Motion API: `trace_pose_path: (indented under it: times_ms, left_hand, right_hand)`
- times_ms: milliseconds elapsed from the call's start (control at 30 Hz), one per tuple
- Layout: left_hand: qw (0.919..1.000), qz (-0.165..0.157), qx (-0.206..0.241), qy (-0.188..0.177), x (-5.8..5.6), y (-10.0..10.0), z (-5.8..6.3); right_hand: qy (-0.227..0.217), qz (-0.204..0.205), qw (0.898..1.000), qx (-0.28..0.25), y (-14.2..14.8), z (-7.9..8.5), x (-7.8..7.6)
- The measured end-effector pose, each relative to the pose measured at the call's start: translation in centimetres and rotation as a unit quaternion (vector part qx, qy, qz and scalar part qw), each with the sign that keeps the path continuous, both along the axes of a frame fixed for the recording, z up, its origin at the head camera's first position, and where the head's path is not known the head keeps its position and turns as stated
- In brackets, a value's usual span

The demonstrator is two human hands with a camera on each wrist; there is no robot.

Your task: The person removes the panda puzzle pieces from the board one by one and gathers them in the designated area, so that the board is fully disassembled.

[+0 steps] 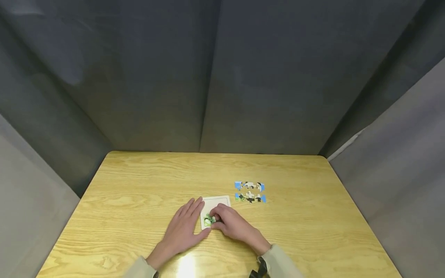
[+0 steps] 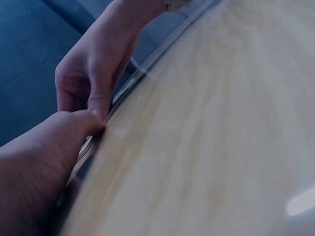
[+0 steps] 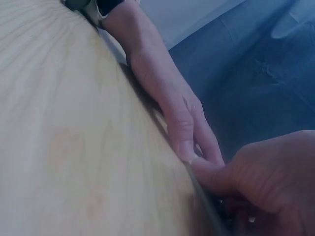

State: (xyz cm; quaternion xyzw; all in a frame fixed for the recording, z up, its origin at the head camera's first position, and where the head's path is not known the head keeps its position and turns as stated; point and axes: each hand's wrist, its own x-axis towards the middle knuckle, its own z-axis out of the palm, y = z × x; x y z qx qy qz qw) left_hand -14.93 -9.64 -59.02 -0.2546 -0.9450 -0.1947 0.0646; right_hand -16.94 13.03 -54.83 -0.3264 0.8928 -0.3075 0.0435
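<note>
A white puzzle tray (image 1: pixel 216 201) lies on the table, partly covered by both hands. My left hand (image 1: pixel 182 226) rests along its left side with the fingers straight and the thumb near the bottom edge. A green and white puzzle piece (image 1: pixel 207 221) sits in the tray's lower left corner. Beside it, my right hand (image 1: pixel 231 224) pinches a green puzzle piece (image 1: pixel 213 219) between thumb and curled fingers, mostly hidden by them. In the left wrist view, the right hand (image 2: pixel 96 66) bends down close to the left thumb; the tray is seen almost edge-on.
Several loose puzzle pieces (image 1: pixel 250 197) with panda and blue parts lie in two rows right of the tray. The wooden table (image 1: pixel 139 181) is bordered by dark grey curtains (image 1: pixel 156 77) at the back and lighter grey panels (image 1: pixel 399 154) at the sides.
</note>
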Motion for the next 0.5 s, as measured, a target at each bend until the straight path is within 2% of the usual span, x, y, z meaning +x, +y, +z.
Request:
trace_pose_path:
  times_ms: [200, 500]
  left_hand:
    - [0.9993, -0.022, -0.018, 0.024, -0.67, -0.52, -0.35]
    - [0.9993, -0.024, -0.021, 0.022, -0.56, -0.57, -0.28]
  right_hand:
    - [-0.02, -0.018, 0.998, 0.053, -0.71, 0.58, -0.32]
    - [-0.028, -0.032, 0.997, 0.06, -1.13, 0.88, -0.13]
